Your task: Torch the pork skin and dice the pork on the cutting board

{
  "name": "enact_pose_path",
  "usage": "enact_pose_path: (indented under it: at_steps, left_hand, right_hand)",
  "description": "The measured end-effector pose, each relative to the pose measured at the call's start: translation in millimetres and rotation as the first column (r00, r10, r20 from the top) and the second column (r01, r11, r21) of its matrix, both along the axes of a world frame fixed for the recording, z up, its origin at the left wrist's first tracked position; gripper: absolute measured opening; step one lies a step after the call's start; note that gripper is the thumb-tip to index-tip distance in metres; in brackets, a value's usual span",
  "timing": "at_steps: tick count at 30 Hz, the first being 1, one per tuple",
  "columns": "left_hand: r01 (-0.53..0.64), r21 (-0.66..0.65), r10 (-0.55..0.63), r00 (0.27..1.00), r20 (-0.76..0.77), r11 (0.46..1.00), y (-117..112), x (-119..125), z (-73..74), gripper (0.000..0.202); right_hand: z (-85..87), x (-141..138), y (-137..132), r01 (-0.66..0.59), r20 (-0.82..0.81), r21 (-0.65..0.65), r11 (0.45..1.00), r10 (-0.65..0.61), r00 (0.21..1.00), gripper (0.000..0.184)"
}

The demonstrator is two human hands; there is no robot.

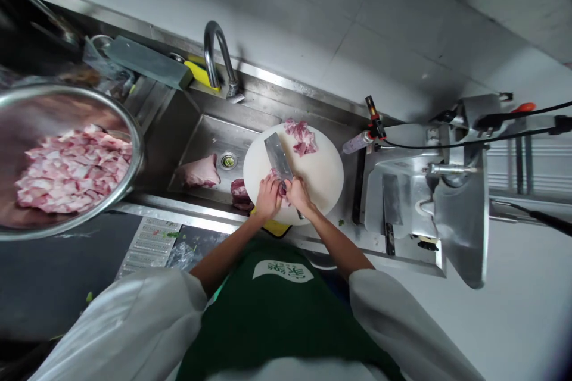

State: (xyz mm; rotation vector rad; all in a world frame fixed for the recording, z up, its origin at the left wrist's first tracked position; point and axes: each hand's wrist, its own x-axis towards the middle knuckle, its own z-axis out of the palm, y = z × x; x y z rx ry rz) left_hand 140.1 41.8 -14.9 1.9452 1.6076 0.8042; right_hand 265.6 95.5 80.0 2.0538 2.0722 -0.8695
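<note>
A round white cutting board rests over the right part of a steel sink. My right hand is shut on the handle of a cleaver, whose blade lies over the board's near left part. My left hand presses a small piece of raw meat with curled fingers, right beside the blade. A pile of cut raw meat lies at the board's far edge.
A large steel bowl of chopped meat fills the left. Two more meat pieces lie in the sink, one by the drain and one against the board. A faucet rises behind. A metal meat slicer stands at right.
</note>
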Motion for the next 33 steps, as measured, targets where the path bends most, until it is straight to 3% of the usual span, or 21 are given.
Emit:
enact_pose_path:
  at_steps: [3, 5, 11, 17, 22, 26, 28, 30, 33]
  left_hand:
    - [0.171, 0.025, -0.171, 0.985, -0.025, 0.985, 5.0, -17.1, 0.0, 0.034]
    - [0.220, 0.031, -0.219, 0.975, -0.029, 0.975, 6.2, -24.8, -1.2, 0.028]
    - [0.180, 0.011, -0.180, 0.983, -0.026, 0.984, -5.3, -48.5, -4.6, 0.033]
    - [0.131, 0.024, -0.130, 0.991, -0.020, 0.991, -21.8, -66.2, -0.5, 0.041]
    - [0.047, 0.072, -0.055, 0.992, 0.112, 0.996, -37.6, -59.7, 3.6, 0.042]
    - [-0.130, 0.114, 0.113, 0.983, 0.142, 0.985, -35.3, -45.7, 5.5, 0.033]
    - [-0.099, 0.122, 0.085, 0.989, 0.119, 0.988, -25.7, -36.1, 4.9, 0.028]
    - [0.004, 0.110, -0.013, 0.997, 0.080, 0.994, -14.7, -26.7, 2.6, 0.024]
    - [0.108, 0.085, -0.109, 0.994, 0.007, 0.991, -3.7, -17.6, -3.0, 0.024]
  right_hand:
    - [-0.8, -2.1, -6.8, -0.036, 0.044, 0.035, 0.999, 0.034, 0.998, 0.037]
    - [-1.1, -10.7, -6.9, -0.054, 0.071, 0.041, 0.998, 0.051, 0.996, 0.038]
    - [-3.4, -48.1, 25.3, -0.053, -0.023, 0.056, 0.997, 0.054, 0.998, 0.039]
    - [11.5, -14.7, 40.5, 0.066, -0.077, -0.034, 0.997, -0.069, 0.995, 0.030]
    - [42.4, 4.3, 7.0, 0.097, 0.051, 0.122, 0.988, -0.104, 0.993, 0.037]
    - [48.4, -7.9, -39.7, -0.017, 0.105, 0.051, 0.999, 0.011, 0.994, 0.038]
    - [43.5, -9.8, -65.3, -0.059, 0.138, -0.031, 0.998, 0.062, 0.988, 0.037]
    - [38.4, -4.4, -90.0, -0.073, 0.179, -0.092, 0.993, 0.089, 0.980, 0.038]
    - [34.8, 6.9, -111.8, -0.059, 0.233, -0.141, 0.988, 0.091, 0.968, 0.040]
